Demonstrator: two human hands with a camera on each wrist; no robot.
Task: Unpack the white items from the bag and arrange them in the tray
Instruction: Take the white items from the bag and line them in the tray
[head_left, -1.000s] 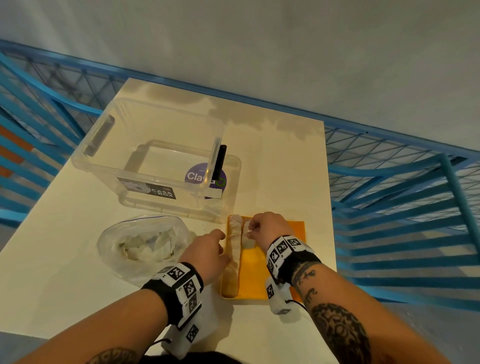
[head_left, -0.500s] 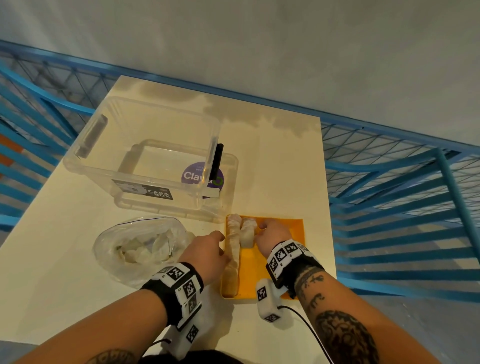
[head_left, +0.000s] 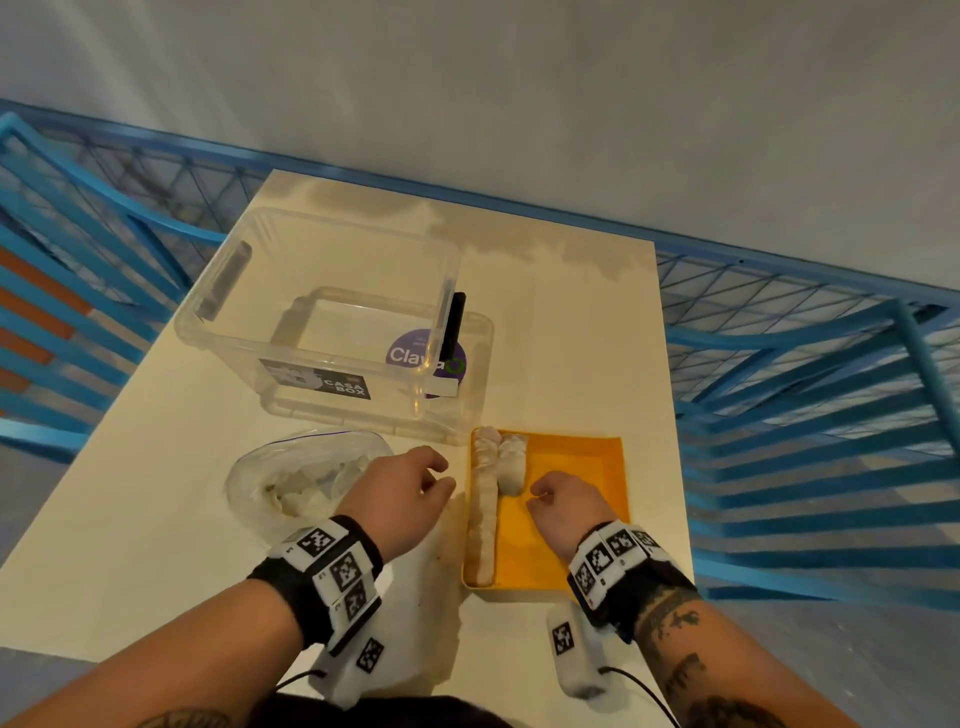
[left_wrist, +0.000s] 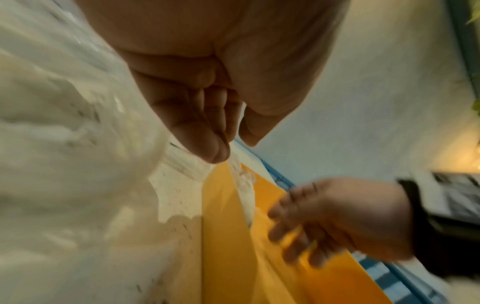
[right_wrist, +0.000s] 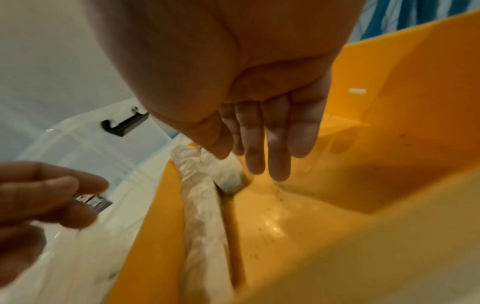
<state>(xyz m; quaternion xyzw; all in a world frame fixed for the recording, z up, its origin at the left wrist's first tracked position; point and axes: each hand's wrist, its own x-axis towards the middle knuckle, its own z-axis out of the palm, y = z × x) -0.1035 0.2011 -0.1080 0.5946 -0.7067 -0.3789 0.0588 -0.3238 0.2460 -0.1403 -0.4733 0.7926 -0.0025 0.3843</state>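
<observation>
A: What has changed since a moment ago?

B: The right hand (head_left: 563, 506) has let go of the short white roll (head_left: 511, 462) and pulled back toward the person. Half a second ago it was right against that roll; now there is a gap, and the hand hangs over the bare orange floor of the tray (head_left: 576, 561) with its fingers (right_wrist: 275, 144) straight, close together and holding nothing. The left hand (head_left: 397, 491) has barely shifted.

A: How do the white things look?

B: They are crumpled, off-white rolls. A long line of them (head_left: 482, 512) lies along the tray's left wall, from the far corner almost to the near one. The short roll lies just beside it at the far end, touching it.

A: How many in the tray?

B: I count one short roll for certain; I cannot tell how many pieces make up the long line. More white pieces sit in the clear bag (head_left: 306, 475), too bunched to count.

A: And the left hand?

B: It hovers over the table (head_left: 156, 519), between bag and tray, fingers (left_wrist: 207, 131) loosely curled, thumb near them, gripping nothing.

A: What else is there?

B: One clear plastic box (head_left: 322, 322) stands beyond the bag and tray, with a black clip (head_left: 453, 325) on its right wall, two labels and nothing inside. Blue railings (head_left: 810, 395) surround the table.
</observation>
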